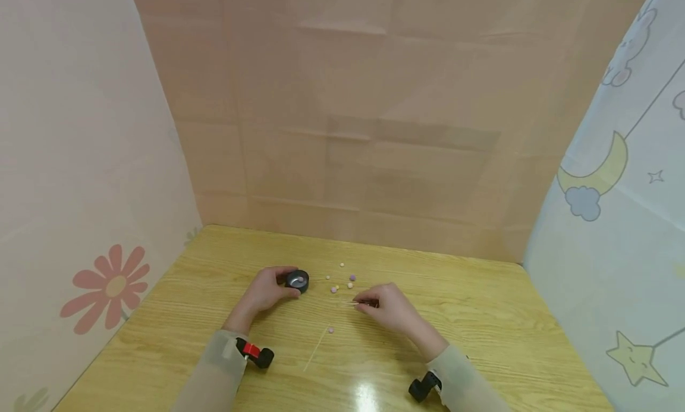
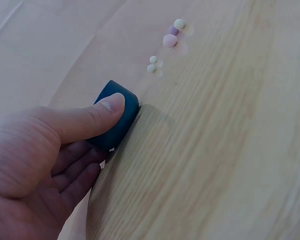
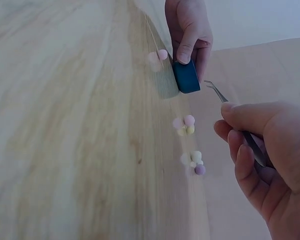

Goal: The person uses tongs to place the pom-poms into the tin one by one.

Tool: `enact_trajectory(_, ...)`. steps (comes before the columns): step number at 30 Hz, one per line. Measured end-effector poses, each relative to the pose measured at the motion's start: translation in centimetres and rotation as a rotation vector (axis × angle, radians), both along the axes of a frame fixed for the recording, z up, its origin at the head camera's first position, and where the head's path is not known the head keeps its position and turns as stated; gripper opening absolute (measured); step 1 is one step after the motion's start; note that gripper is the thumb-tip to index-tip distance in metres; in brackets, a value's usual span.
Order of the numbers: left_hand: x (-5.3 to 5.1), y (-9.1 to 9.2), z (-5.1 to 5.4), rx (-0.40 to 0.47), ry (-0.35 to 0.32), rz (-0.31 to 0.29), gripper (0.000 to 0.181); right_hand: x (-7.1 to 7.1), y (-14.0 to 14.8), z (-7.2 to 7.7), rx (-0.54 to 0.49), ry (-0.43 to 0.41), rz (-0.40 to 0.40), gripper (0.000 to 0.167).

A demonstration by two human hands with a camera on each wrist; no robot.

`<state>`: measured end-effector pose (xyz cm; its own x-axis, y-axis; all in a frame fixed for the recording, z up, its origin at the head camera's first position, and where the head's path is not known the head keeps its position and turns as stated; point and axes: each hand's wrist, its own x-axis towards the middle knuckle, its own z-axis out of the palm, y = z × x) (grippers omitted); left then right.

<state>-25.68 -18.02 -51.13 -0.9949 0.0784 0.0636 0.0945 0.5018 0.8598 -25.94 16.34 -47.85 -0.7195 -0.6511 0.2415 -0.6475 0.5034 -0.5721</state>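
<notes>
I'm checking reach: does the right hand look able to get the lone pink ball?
Probably yes: the right hand holds tweezers close by, and bare tabletop lies between them and the pink ball.

Small dark dish, tweezers and little balls

Left of centre, a short, round, dark dish [image 2: 122, 122] is gripped at its wall by the left hand [image 1: 267, 290]; its open top shows a shiny inside and one pale purple ball [image 1: 300, 279]. To the right, the right hand [image 1: 390, 308] pinches slim tweezers [image 3: 251, 144], their bent metal tips slightly apart and pointing left. Between the hands, small balls [image 1: 334, 290] in white, yellow, pink and purple lie loosely scattered; a single pinkish one lies nearer.
</notes>
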Motion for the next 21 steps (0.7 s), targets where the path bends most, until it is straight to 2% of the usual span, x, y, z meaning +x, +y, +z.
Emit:
enact_trajectory(10, -0.2, 0.1, 0.0, -0.009, -0.002, 0.005, 0.058, 0.9, 0.6, 0.1, 0.043, -0.038, 0.051, 0.012)
enact_trajectory(21, -0.2, 0.0, 0.0, -0.007, -0.012, 0.010, 0.059, 1.6, 0.2, -0.3, 0.082, -0.029, 0.147, 0.012)
